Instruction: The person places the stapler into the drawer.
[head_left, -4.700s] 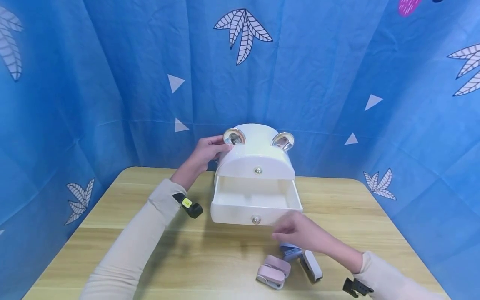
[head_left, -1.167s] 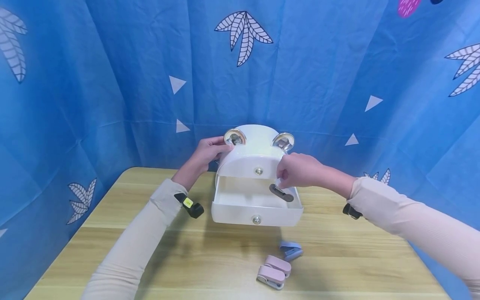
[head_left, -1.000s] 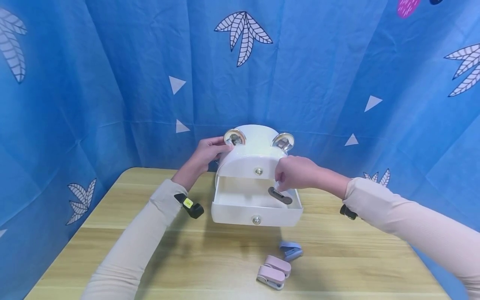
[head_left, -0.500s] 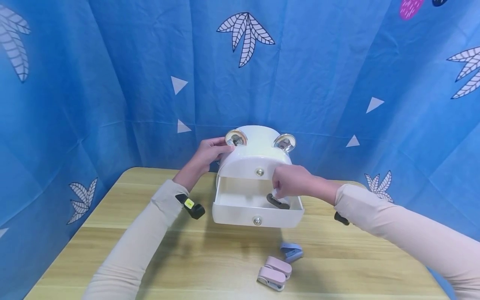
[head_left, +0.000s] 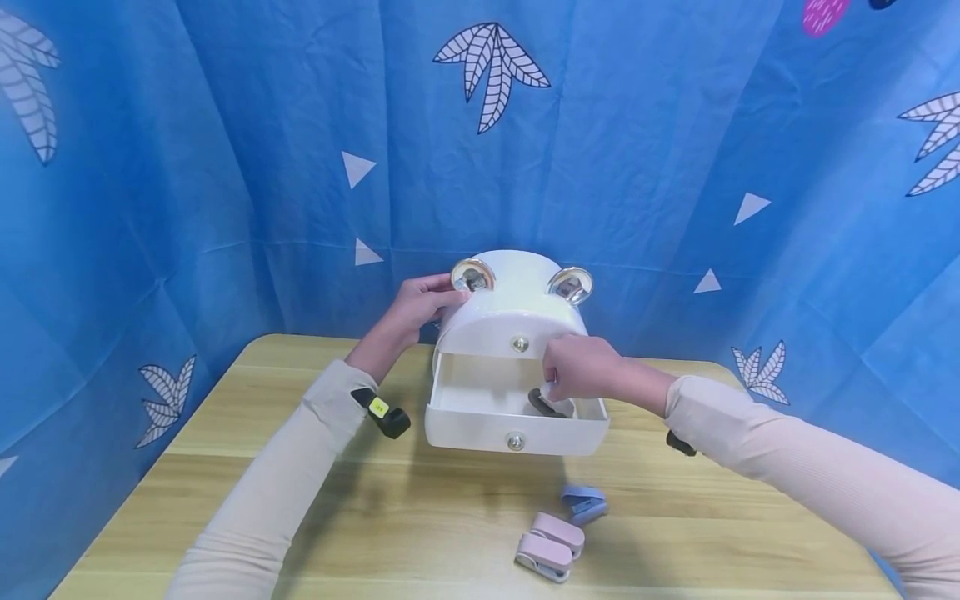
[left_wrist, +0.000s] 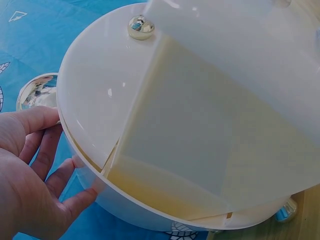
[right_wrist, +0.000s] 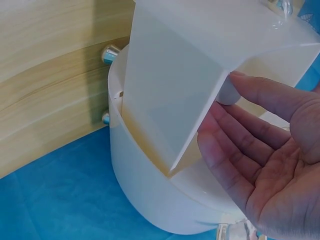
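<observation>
A white desktop drawer box (head_left: pixel 517 283) with two shiny round ears stands at the back of the table, its lower drawer (head_left: pixel 480 430) pulled out. My left hand (head_left: pixel 416 304) rests its fingertips against the box's side wall, thumb beside the left ear. Inside the right part of the open drawer, my right hand (head_left: pixel 581 367) pinches a mini stapler (head_left: pixel 542 403), white with a dark underside, tilted. In the right wrist view the fingers mostly hide that stapler (right_wrist: pixel 229 94). Whether it touches the drawer floor, I cannot tell.
On the table (head_left: pixel 375 517) in front of the box lie a blue mini stapler (head_left: pixel 585 505) with spread arms and two pink ones (head_left: pixel 544 553) side by side. A blue patterned curtain (head_left: pixel 637 167) hangs close behind the box.
My right hand has picked the white-and-dark stapler up from beside the blue one and carried it to the drawer. Over the last second it has sunk lower there. My left hand stays put.
</observation>
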